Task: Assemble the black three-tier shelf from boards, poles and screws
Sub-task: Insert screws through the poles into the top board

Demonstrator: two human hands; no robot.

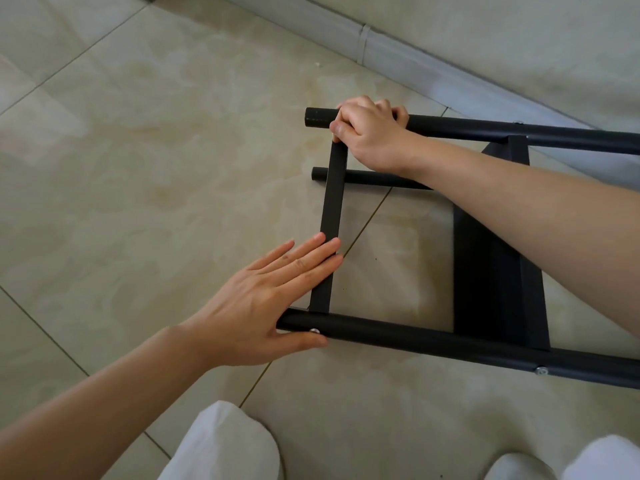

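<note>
— Where does the shelf frame (485,271) lie?
— On the floor (138,168), at three o'clock, poles running nine to three.
— And the end board (331,223)?
— Crosswise, twelve to six, between the far pole (467,131) and near pole (398,336). The wall (485,39) stands beyond, at one o'clock.

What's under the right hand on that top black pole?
The right hand grips the far pole beside the end board. The joint between pole and board sits beneath the hand, so any screw there is hidden.
</note>
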